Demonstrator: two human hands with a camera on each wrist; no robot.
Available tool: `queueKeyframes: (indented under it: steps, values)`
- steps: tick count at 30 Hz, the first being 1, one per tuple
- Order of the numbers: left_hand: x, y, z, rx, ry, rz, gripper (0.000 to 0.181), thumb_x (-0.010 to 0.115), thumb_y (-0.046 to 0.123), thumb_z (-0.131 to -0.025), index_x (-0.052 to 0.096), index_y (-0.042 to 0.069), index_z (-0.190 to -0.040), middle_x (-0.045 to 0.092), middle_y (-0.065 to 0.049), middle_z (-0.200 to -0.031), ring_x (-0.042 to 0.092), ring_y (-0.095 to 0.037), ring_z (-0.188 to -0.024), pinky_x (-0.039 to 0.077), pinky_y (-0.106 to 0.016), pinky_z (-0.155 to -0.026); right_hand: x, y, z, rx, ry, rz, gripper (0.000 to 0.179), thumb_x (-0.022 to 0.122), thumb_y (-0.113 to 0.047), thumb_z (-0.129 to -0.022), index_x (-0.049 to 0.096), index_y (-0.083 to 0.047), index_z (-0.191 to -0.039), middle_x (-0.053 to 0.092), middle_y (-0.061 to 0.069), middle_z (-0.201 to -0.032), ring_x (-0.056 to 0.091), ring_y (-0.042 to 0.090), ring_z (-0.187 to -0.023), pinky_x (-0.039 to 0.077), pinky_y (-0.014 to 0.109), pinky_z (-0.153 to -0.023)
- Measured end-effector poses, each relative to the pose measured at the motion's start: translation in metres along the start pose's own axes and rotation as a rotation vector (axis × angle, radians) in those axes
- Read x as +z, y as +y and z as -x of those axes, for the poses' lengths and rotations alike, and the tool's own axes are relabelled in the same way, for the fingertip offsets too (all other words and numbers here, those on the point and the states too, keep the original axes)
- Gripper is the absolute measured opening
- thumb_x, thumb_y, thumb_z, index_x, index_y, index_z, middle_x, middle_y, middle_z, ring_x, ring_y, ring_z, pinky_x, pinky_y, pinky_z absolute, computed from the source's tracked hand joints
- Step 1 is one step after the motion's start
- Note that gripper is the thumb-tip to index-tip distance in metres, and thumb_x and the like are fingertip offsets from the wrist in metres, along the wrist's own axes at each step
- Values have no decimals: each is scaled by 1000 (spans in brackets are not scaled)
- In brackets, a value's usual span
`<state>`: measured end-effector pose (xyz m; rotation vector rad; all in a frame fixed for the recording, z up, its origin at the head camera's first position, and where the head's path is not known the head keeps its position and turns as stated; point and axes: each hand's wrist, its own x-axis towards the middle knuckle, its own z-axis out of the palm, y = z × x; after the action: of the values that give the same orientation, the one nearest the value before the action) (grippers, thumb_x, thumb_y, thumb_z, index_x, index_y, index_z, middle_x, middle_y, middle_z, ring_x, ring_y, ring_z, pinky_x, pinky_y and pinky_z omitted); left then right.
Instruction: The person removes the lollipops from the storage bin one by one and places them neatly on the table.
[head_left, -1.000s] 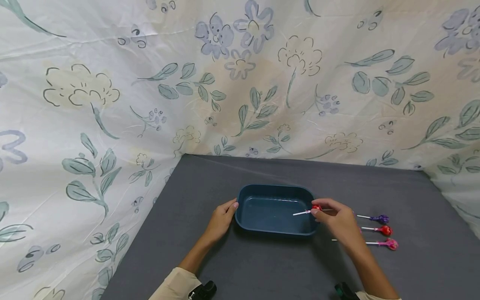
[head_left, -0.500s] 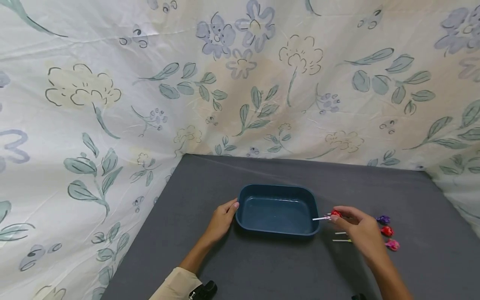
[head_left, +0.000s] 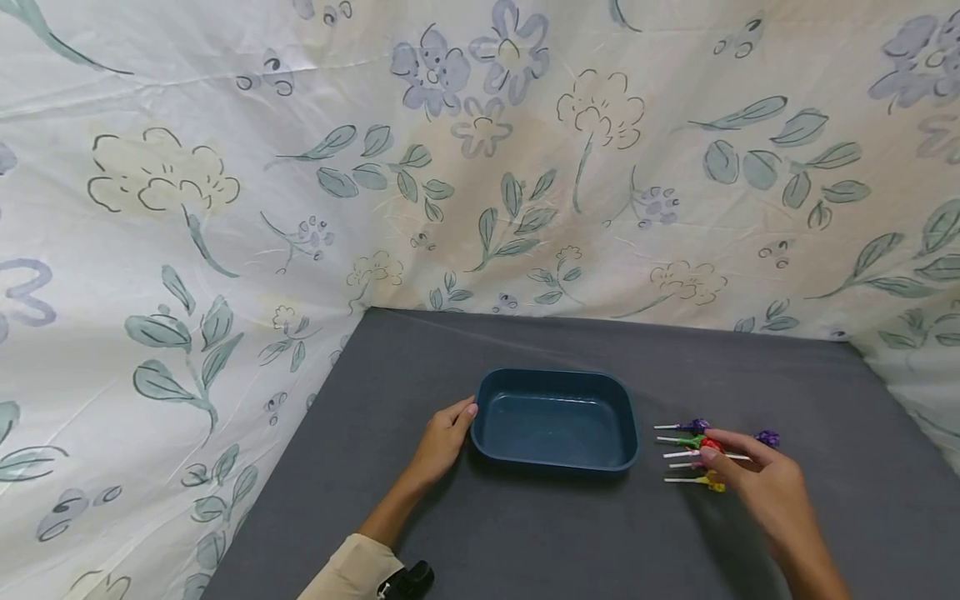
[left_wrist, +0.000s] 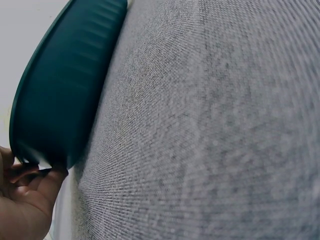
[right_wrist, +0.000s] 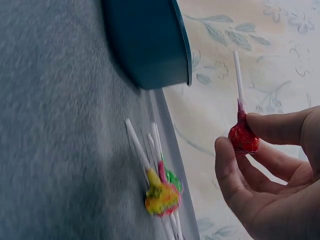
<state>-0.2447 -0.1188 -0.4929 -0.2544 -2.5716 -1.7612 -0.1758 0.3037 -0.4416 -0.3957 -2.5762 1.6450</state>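
My left hand (head_left: 444,437) grips the left end of an oblong dark teal plastic tub (head_left: 555,462); the left wrist view shows fingers (left_wrist: 50,185) at the tub's end. My right hand (head_left: 772,477) pinches a red-wrapped lollipop (right_wrist: 243,139) by its candy head, between thumb and fingers. Its white stick points away from the palm, toward the tub's side. Below and beside this hand lie several lollipops: a purple one (head_left: 697,426), a green one (head_left: 692,441) and a yellow one (head_left: 715,482). The held lollipop looks raised above the cloth in the right wrist view.
Another purple lollipop (head_left: 767,438) lies farther right, partly behind my right hand. More lollipops there are hidden by the hand. Grey cloth (head_left: 525,533) covers the table. A floral fabric sheet (head_left: 480,208) rises behind it and along the left.
My right hand has moved right, from over the tub's right rim to above the row of lollipops, carrying the red lollipop. The left hand and the tub stay put.
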Motion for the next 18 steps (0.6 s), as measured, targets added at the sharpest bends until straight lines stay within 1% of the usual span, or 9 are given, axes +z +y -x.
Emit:
queueKeyframes:
  steps: [2,5,11,14,16,18]
  values:
    - [0,0,0,-2,0,0,45,52,27,-114,59,0,-149,61,-14,-150,53,-31,-145,39,-52,-122,-3,4,1,17,33,23,44,80,-31,-98,73,-2,-130,72,-23,-88,73,8,-77,60,27,-67]
    - [0,1,0,-5,0,-2,46,52,29,-114,59,-1,-149,61,-14,-151,53,-30,-145,39,-51,-123,-7,8,0,41,68,40,49,79,-31,-99,69,3,-134,68,-27,-89,71,7,-77,61,27,-67]
    - [0,0,0,-12,-5,-9,47,52,29,-114,57,-1,-150,59,-14,-152,51,-31,-146,38,-52,-123,-17,18,-1,125,102,58,52,77,-31,-100,65,2,-140,61,-33,-91,71,2,-79,62,27,-68]
    - [0,0,0,-16,-6,-10,48,51,31,-114,57,0,-150,59,-14,-153,51,-31,-146,38,-52,-123,-23,23,-2,174,117,62,53,76,-30,-101,64,1,-142,58,-34,-93,70,1,-78,62,25,-68]
    - [0,0,0,-16,-4,-8,49,52,31,-114,58,0,-150,59,-14,-152,51,-31,-146,38,-52,-123,-26,26,-2,196,123,63,53,76,-28,-100,64,2,-142,58,-31,-97,71,1,-77,61,24,-68]
    - [0,0,0,-15,-1,-7,49,52,32,-114,58,0,-150,60,-14,-152,52,-31,-146,38,-53,-123,-30,30,-3,218,128,75,54,76,-28,-100,63,2,-143,60,-25,-103,71,3,-76,60,24,-67]
